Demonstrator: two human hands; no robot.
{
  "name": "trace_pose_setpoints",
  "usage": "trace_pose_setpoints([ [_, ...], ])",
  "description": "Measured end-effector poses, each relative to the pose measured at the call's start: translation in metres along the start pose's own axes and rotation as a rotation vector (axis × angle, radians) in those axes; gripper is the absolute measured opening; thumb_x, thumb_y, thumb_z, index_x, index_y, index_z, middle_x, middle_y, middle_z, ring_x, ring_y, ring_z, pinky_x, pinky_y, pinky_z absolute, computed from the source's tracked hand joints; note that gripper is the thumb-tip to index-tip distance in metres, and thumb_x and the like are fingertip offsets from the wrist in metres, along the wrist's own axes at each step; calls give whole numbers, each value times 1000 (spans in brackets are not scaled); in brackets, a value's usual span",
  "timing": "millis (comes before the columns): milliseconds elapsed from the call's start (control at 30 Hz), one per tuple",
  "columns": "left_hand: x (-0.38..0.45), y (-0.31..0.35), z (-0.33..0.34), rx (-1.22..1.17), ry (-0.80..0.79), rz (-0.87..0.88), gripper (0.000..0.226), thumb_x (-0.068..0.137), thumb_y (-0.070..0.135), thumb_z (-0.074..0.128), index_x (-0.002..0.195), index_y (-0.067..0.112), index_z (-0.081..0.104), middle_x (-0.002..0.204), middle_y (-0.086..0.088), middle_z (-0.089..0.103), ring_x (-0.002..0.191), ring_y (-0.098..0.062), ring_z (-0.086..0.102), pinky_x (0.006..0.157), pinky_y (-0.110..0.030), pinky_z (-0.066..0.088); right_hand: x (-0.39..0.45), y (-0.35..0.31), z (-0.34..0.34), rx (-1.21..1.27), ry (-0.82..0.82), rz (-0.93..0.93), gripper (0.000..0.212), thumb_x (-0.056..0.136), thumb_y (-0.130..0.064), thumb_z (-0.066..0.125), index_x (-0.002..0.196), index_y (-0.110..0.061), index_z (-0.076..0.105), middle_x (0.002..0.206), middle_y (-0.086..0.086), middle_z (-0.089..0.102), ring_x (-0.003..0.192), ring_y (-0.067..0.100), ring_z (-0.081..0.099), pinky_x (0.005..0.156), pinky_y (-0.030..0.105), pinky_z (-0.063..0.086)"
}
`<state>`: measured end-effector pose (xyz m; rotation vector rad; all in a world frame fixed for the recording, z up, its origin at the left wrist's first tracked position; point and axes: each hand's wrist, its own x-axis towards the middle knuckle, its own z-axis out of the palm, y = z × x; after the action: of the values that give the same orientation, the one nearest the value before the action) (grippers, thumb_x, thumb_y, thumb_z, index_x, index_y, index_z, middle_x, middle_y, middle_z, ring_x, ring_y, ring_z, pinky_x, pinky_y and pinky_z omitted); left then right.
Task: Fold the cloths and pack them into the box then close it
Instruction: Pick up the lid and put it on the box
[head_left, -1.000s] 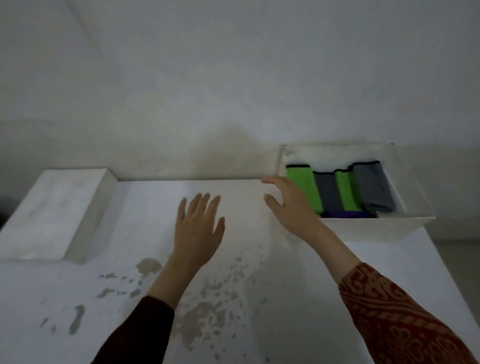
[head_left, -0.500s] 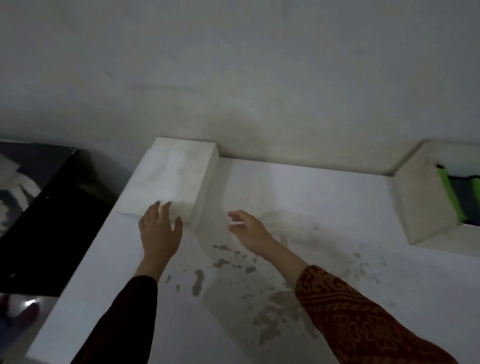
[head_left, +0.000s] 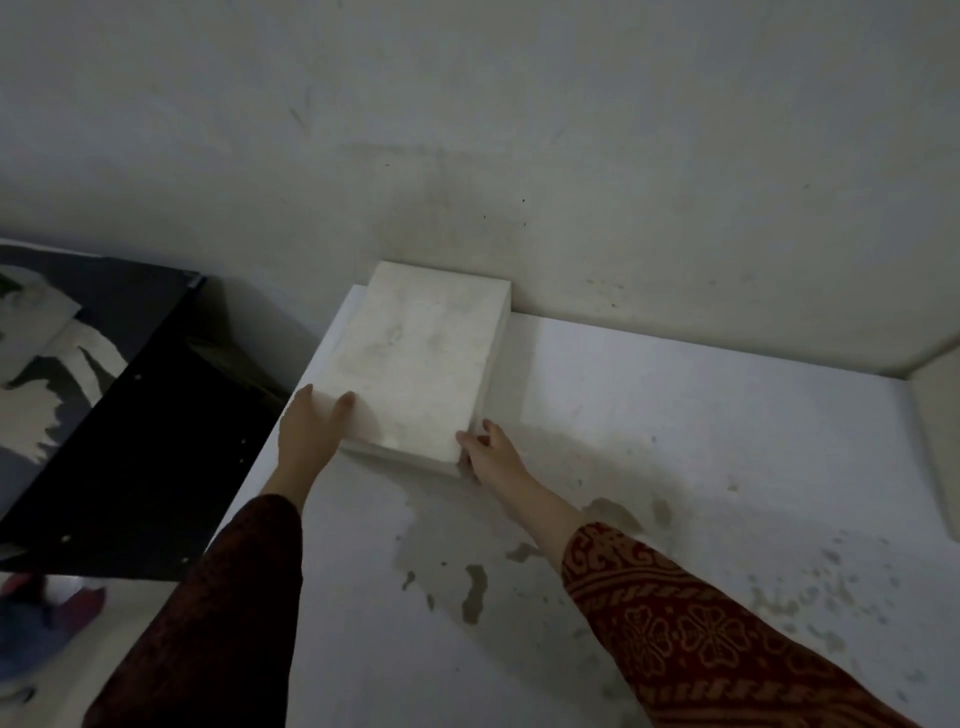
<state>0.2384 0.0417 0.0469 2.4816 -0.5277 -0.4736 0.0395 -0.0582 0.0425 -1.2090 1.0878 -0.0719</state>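
Observation:
A white box lid (head_left: 421, 358) lies upside down at the table's far left corner, against the wall. My left hand (head_left: 310, 431) grips its near left corner, thumb on top. My right hand (head_left: 491, 452) holds its near right corner, fingers curled along the side. The white box (head_left: 935, 431) shows only as an outer wall at the right edge of the view; the folded cloths inside are out of sight.
The white table (head_left: 675, 467) has patches of worn paint near its front middle. A grey wall runs along the back. A black panel (head_left: 130, 441) leans below the table's left edge, with floor and a dark shape beneath it.
The view has swung left, away from the box of cloths. Both hands have moved from the open table surface to the lid and closed on its near corners.

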Motion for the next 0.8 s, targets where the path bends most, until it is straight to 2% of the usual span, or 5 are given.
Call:
trace_pose_setpoints([
  [200,-25,7,-4,-245,54,-14,46,84,39,64,113,4,58,110,-13,62,102,-31,57,83,-36,43,4,-3,6,-60,104,62,75,84,-60,47,140,-14,30,143,9,31,129,32,38,108,45,37],
  [367,-72,18,6,-424,176,-19,43,83,42,64,111,11,58,102,1,58,91,-17,53,77,-30,41,-12,0,-10,186,162,-21,52,87,-53,50,120,-22,26,131,9,40,113,26,47,101,49,44],
  [500,-103,27,9,-502,238,-17,41,83,41,64,111,11,60,102,1,60,92,-16,54,77,-28,42,-41,6,-30,211,129,-119,51,92,-48,45,131,-25,21,128,5,43,108,22,48,94,42,47],
  [600,-125,35,12,-589,191,32,34,88,35,58,114,12,61,106,1,61,95,-17,55,79,-25,45,-66,22,-49,260,136,-214,50,93,-44,46,134,-29,22,130,4,45,106,18,50,86,31,49],
  [800,-172,70,25,-748,-46,50,33,94,31,48,122,16,58,112,0,57,101,-21,51,86,-32,39,-122,50,-106,378,172,-245,40,94,-40,45,131,-36,29,127,4,51,108,23,58,88,46,54],
])
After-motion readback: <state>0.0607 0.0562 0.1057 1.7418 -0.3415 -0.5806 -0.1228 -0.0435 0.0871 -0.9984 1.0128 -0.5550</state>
